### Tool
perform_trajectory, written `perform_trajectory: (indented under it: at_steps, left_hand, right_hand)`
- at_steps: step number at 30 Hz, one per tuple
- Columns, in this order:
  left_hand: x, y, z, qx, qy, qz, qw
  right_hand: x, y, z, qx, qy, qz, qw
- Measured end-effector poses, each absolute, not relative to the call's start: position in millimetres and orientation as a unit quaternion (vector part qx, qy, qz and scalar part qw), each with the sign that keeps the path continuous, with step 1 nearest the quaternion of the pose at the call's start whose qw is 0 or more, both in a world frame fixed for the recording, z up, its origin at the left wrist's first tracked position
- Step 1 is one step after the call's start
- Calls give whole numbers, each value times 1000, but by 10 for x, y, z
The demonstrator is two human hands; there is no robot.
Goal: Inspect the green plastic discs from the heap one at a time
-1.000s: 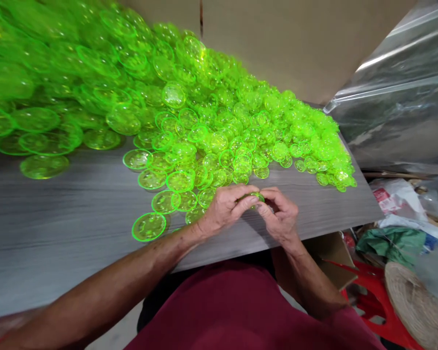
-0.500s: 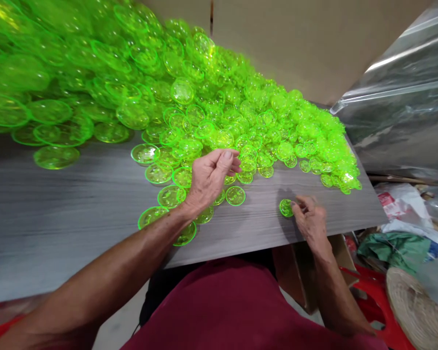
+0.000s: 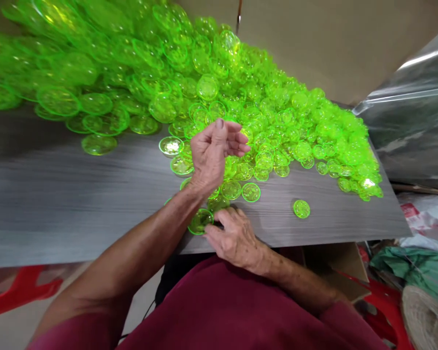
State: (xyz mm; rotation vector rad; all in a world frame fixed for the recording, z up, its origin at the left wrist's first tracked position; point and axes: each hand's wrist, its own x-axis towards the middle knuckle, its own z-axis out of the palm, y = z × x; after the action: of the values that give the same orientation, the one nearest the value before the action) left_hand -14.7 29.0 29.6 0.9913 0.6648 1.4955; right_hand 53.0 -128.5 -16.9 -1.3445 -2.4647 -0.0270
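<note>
A big heap of clear neon-green round discs (image 3: 255, 92) lies along the back of the grey table (image 3: 131, 204). My left hand (image 3: 219, 150) hovers over the front of the heap, palm turned to the right, fingers slightly curled and apart, with nothing visible in it. Near the table's front edge my right hand (image 3: 233, 236) reaches left, its fingertips at the rim of a green disc (image 3: 200, 221), thumb and fingers apart. One single disc (image 3: 301, 209) lies by itself to the right.
A brown board (image 3: 314, 43) stands behind the heap. Clear plastic sheeting (image 3: 416, 107) hangs at the right. Below it are a green bag (image 3: 416, 267), a red stool (image 3: 387, 311) and an open cardboard box (image 3: 336, 272).
My right hand has let go of the lone disc at the right and moved left to the discs by the front edge. My left hand has tilted more upright, fingers more spread.
</note>
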Motion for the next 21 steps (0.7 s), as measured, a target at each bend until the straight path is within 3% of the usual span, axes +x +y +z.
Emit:
perform_trajectory:
  at_steps: [9,13,21]
  left_hand:
    - [-117,330,291,488,278,541,627]
    - [-143,313,244,625,246,426,606]
    - [-332,203,225,808,37,263,526]
  right_hand:
    - [1154,-1396,-68,-490,-853,-36,177]
    - [1320,-1471,-34,-503,-826,-12,255]
    - [1520,-1441,163,-556,-677,193,441]
